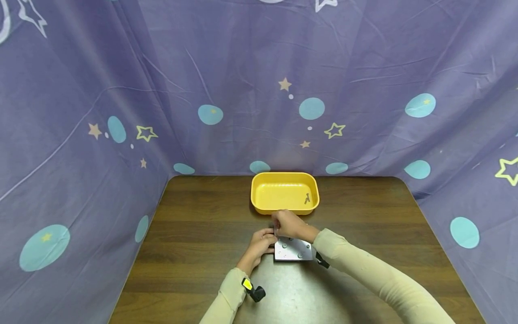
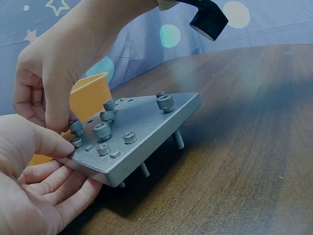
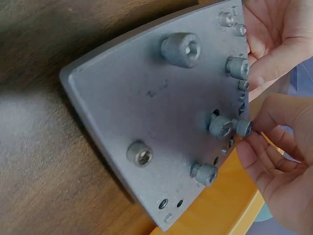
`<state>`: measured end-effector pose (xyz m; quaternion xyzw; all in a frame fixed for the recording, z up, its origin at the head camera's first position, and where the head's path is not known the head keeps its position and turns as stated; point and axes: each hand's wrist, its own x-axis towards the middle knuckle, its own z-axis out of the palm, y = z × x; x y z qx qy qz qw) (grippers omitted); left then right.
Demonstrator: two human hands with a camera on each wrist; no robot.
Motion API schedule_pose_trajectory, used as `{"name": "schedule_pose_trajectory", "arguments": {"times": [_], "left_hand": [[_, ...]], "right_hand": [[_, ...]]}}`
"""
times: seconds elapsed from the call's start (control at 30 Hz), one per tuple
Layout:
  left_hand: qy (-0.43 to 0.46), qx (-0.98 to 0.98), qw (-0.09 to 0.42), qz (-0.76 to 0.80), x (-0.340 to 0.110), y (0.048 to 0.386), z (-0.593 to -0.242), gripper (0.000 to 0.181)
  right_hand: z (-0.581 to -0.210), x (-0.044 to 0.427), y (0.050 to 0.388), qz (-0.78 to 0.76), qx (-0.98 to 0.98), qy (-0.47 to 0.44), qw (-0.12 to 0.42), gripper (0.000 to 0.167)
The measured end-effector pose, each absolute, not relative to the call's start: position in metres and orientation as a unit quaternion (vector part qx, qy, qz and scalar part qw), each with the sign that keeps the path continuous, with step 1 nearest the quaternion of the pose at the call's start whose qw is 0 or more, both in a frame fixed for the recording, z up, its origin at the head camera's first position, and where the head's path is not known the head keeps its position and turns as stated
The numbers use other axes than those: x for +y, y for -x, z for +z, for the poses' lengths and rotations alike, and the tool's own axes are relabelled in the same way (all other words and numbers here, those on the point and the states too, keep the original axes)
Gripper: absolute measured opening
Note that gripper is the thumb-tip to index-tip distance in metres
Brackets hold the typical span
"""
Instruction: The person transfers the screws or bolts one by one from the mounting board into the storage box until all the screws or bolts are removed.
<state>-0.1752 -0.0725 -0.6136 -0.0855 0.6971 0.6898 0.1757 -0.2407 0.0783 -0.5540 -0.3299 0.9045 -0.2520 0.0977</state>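
Bolts [image 2: 101,130] stand heads up, long axes through the metal plate [image 2: 139,113].

Left grip [image 1: 259,246] clasping, right grip [image 1: 290,224] pinching downward

Readable text: 0 in 3 views. Metal plate [image 3: 161,115]: small dark marks [image 3: 157,88] mid-face, too blurred to read. Yellow patch [image 1: 247,284] on black wrist strap [image 1: 253,292]: too small for lettering.
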Motion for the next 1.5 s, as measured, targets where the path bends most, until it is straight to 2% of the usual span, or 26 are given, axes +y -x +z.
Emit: {"name": "schedule_pose_trajectory", "arguments": {"times": [0.23,0.53,0.73,1.1,1.3,1.5], "left_hand": [[0.086,0.695,0.176,0.691,-0.072,0.174,-0.611,0.048],[0.087,0.694,0.178,0.693,-0.072,0.174,-0.612,0.047],[0.086,0.688,0.175,0.699,-0.073,0.175,-0.615,0.045],[0.092,0.685,0.178,0.7,-0.071,0.174,-0.617,0.045],[0.096,0.684,0.181,0.7,-0.071,0.174,-0.615,0.045],[0.101,0.686,0.185,0.697,-0.072,0.173,-0.614,0.044]], "right_hand": [[-0.551,0.081,0.241,-0.248,0.896,0.362,0.067,0.009],[-0.538,0.084,0.249,-0.229,0.885,0.404,0.043,0.013],[-0.514,0.091,0.264,-0.221,0.878,0.423,0.046,0.013],[-0.466,0.111,0.307,-0.203,0.886,0.4,0.116,0.01],[-0.458,0.113,0.329,-0.155,0.9,0.372,0.168,0.019],[-0.463,0.114,0.345,-0.149,0.914,0.322,0.195,0.024]]}}
